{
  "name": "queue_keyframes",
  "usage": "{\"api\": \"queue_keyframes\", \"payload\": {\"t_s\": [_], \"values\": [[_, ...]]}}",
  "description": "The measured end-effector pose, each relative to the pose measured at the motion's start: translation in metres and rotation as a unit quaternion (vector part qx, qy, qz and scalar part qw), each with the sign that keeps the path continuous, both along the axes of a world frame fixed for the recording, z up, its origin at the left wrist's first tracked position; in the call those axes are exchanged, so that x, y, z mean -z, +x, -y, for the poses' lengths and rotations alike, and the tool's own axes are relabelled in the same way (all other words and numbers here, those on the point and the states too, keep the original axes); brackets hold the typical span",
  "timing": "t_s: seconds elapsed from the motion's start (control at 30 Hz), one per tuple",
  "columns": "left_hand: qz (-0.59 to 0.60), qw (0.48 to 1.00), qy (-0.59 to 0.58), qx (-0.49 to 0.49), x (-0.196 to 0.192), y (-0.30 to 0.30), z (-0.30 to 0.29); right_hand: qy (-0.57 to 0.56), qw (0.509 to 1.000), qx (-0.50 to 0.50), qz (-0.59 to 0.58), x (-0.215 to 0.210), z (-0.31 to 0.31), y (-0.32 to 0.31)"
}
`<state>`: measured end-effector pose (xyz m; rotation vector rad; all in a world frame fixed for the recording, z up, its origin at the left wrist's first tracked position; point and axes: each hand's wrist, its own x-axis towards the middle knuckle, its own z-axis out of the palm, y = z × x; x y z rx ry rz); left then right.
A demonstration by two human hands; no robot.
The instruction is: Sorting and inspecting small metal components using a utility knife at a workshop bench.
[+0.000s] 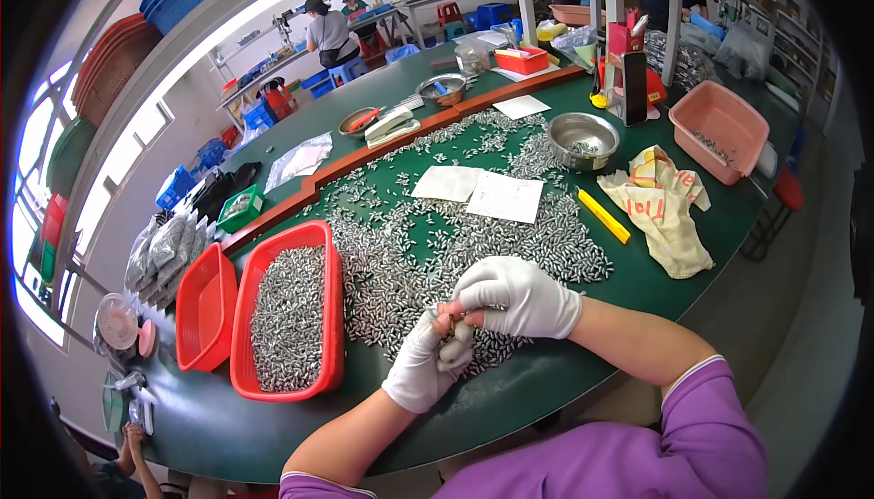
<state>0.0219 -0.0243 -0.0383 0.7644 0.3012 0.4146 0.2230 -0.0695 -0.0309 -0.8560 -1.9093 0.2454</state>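
My left hand [426, 364] and my right hand [517, 300] wear white gloves with bare fingertips. They meet just above the near edge of a spread of small silvery metal parts [555, 244]. Thumbs and fingers of both are pinched together at one spot. Whatever is between them is too small or hidden to make out. Left of my left hand stands a red plastic basket [335, 317] filled with the same kind of small metal parts. Two sheets of paper [506, 197] lie on the spread beyond my hands.
An orange-yellow stick-like tool [604, 217], a printed cloth [660, 217], a steel bowl [583, 126] and a pink basin [719, 121] stand to the right. A second red basket [202, 317] is at the left. A brown wooden strip [364, 157] crosses the green table.
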Motion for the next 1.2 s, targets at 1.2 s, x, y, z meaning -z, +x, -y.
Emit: {"api": "queue_keyframes", "payload": {"t_s": [1.2], "values": [[-0.009, 0.999, 0.011, -0.041, 0.004, -0.001, -0.005, -0.043, 0.987, 0.133, 0.083, 0.012, -0.009, 0.006]]}}
